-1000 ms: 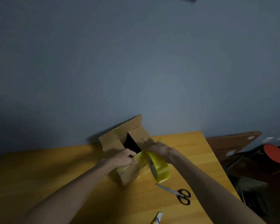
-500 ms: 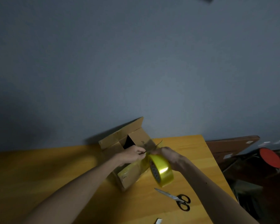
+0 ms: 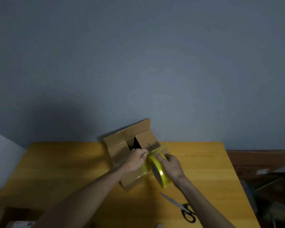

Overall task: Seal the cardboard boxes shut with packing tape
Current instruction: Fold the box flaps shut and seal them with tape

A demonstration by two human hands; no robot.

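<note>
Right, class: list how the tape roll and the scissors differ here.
The tape roll is yellow and round; the scissors are long, with black handles. The roll is gripped by the right hand beside the box; the scissors lie untouched on the table. Both are right of the box.

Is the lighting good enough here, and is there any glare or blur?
Head view: dim, the wall underexposed; a soft shadow lies on it left of the cardboard box; a small glint on the tape roll; scissors slightly soft, yet recognisable.
</note>
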